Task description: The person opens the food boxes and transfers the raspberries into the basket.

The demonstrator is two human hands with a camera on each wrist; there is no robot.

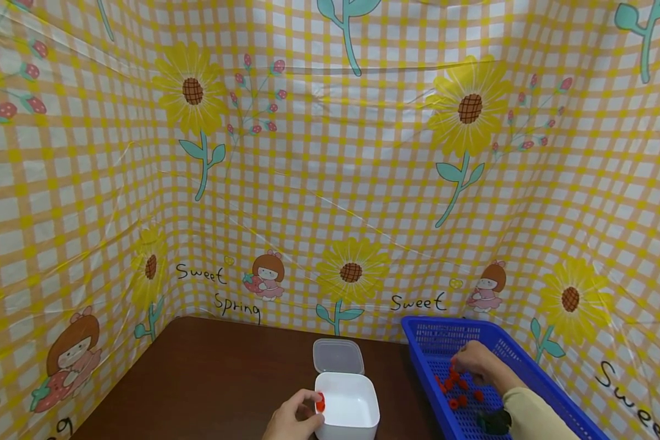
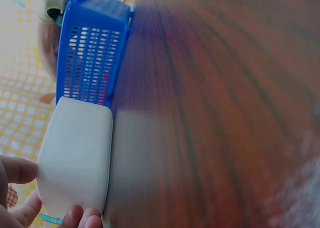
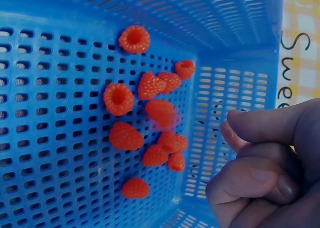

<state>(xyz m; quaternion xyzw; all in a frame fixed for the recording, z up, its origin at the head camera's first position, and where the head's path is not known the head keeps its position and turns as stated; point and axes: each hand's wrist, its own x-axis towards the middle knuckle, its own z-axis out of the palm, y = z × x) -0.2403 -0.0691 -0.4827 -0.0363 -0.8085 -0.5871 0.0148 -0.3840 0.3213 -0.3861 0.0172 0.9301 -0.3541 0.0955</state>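
My left hand (image 1: 296, 415) grips the left side of a white square container (image 1: 354, 431), with fingers around its wall in the left wrist view. A red raspberry (image 1: 321, 402) shows at the inner left rim by the fingertips; whether they touch it I cannot tell. Over a blue basket (image 1: 426, 382) on the right hovers my right hand (image 1: 480, 362), its fingers loosely bent. In the right wrist view nothing shows between its fingertips. A blurred raspberry (image 3: 162, 114) appears apart from them, above or among several others, including a hollow-side-up raspberry (image 3: 119, 99).
Behind the container lies a translucent lid (image 1: 338, 356) on the dark brown table (image 1: 225, 373). A checked, flower-printed cloth (image 1: 308, 183) encloses the back and sides. On the right wrist, a dark device (image 1: 494, 421) sits near the basket floor.
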